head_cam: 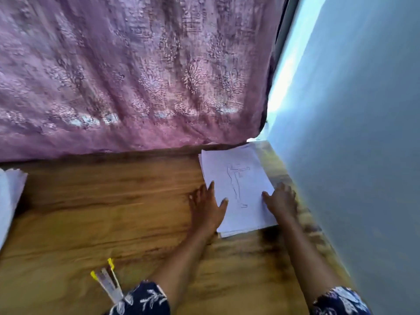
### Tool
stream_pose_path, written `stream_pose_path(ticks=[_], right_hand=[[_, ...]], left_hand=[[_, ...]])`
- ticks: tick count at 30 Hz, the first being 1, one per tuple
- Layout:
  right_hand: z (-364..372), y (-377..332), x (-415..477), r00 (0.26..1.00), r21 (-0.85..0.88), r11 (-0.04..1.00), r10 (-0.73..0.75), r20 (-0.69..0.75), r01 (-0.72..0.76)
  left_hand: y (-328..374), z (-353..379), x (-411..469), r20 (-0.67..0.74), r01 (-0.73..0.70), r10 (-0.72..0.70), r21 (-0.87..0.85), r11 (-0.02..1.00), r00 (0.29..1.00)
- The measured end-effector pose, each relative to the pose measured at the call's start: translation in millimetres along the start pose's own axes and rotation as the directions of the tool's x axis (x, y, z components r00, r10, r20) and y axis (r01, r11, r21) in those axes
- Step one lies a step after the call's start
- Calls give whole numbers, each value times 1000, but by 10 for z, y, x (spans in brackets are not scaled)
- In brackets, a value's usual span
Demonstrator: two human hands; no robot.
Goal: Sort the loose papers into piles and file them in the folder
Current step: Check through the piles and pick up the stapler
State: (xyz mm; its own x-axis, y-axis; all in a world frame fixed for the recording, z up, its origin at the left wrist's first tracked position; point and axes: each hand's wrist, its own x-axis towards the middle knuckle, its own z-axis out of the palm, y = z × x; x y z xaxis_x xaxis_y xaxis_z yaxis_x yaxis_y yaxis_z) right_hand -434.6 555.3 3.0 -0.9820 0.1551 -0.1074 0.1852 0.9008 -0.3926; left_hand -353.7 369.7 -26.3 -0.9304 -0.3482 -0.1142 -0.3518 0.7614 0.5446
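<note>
A pile of white papers (236,178) lies on the wooden table (102,201) at the right, near the wall. Its top sheet carries a faint line drawing. My left hand (205,206) rests flat at the pile's left edge, fingers spread, thumb on the top sheet. My right hand (280,201) lies flat at the pile's right edge with its fingers apart. Neither hand grips a sheet. Another stack of white paper (10,194) shows at the far left edge, partly cut off. No folder is in view.
A purple patterned cloth (136,76) hangs behind the table's far edge. A pale blue wall (352,133) runs along the right side. A clear fastener with yellow tips (106,283) lies near the front edge, beside my left sleeve.
</note>
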Motion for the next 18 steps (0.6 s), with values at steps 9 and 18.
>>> stream_pose_path(ticks=[9, 18], right_hand=[[-35, 10, 285, 996, 40, 998, 52, 69, -55], [-86, 110, 587, 978, 149, 989, -20, 209, -11]], left_hand=[[214, 276, -60, -78, 25, 3, 358, 933, 997], [205, 282, -62, -90, 21, 12, 351, 936, 996]])
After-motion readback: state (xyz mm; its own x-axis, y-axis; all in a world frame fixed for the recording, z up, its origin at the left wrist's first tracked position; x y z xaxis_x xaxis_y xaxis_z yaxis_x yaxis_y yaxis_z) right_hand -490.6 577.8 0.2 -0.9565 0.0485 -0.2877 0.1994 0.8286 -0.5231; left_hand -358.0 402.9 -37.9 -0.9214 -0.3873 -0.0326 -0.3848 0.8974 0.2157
